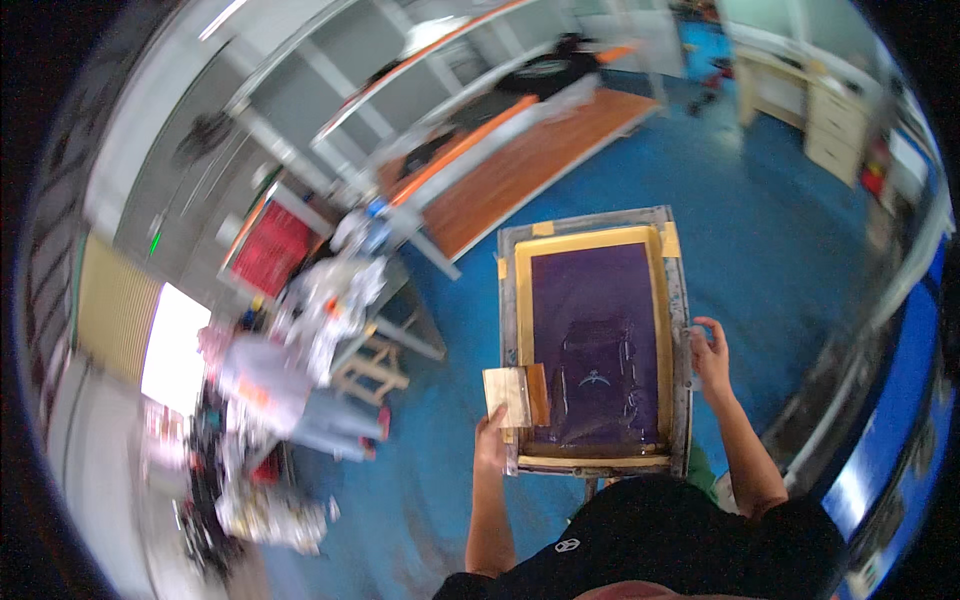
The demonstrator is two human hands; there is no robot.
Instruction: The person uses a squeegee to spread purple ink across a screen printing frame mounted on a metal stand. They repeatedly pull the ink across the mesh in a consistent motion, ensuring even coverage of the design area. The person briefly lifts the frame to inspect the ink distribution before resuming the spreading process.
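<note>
Blue floor [745,225] underlies 1 grey-edged screen frame [678,330], overlapped at lower left by 1 wood-and-amber squeegee [506,392] pinched in the left hand [490,442]. The half-curled right hand [711,358] is at the frame's right side; I cannot tell its grip.

Wooden squeegee [506,396] in left hand [490,440]

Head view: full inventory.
Rectangular framed panel: 1, purple within yellow and grey, centre
Flat woodlike block: 1, pale and brown, panel's lower left
Long tiered rack: 1, orange and white, top
Boxy drawer desk: 1, beige, upper right
Rectangular framed board: 1, red, left
Crumpled wrapping: uncounted, whitish, left
Co-worker: 1, pale top, blue trousers, left
Floor: 1, blue, below
Blurred clutter: uncounted, dark, left
Left hand: 1, bare, holding block
Right hand: 1, bare, panel's right edge
</note>
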